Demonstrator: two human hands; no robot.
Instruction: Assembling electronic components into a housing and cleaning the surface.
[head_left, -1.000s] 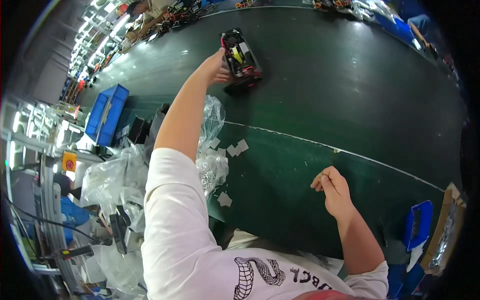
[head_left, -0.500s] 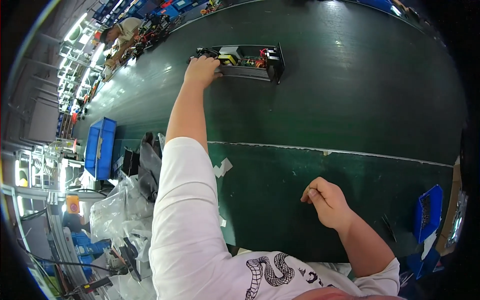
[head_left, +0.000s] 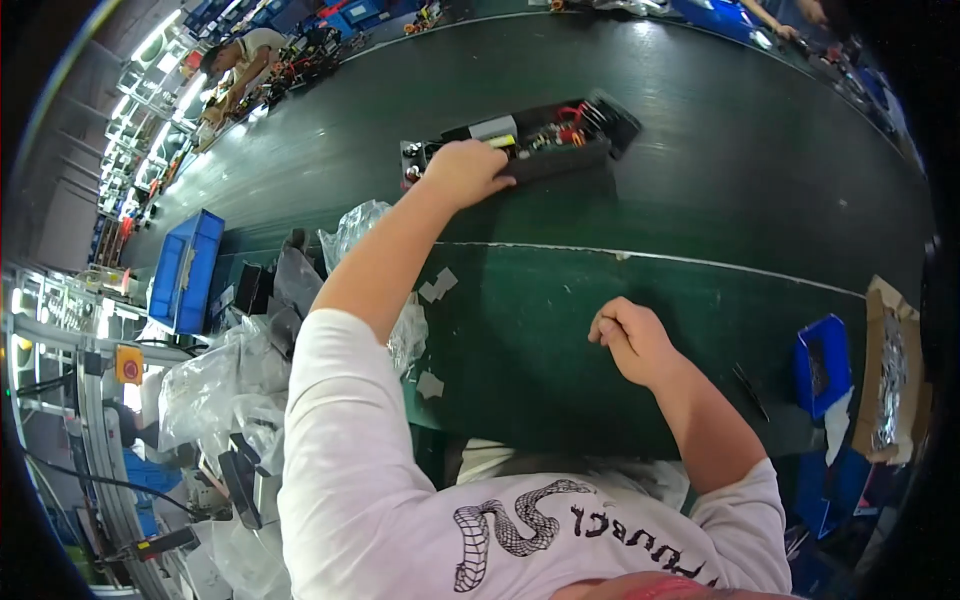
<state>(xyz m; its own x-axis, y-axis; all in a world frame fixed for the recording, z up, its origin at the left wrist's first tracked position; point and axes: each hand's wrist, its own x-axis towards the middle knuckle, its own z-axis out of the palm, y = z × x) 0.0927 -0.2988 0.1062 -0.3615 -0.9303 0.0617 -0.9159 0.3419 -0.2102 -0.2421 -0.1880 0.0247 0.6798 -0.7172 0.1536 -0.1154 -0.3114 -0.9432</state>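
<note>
Open-cased elec. unit [head_left: 560, 152] is being gripped over bench [head_left: 720, 180], contact unclear, by L hand [head_left: 465, 176], fingers curled over near wall, tips hidden; R hand's [head_left: 632, 342] are being pressed together, seemingly empty. Tipping/snagged wires [head_left: 574, 115] are being risked by one-handed, off-centre hold.

The open electronic unit [head_left: 570, 162] has a matt, black, metal-looking casing; the worktop [head_left: 520, 340] is smooth with a faint gloss. Toward its left edge, a smooth plastic bin [head_left: 172, 282] and clear plastic bags [head_left: 215, 385] — crinkled, shiny. Near its right edge, dull cardboard box [head_left: 868, 395] — glossy silvery contents [head_left: 889, 390]. Shirt [head_left: 345, 400]: matt cloth.
</note>
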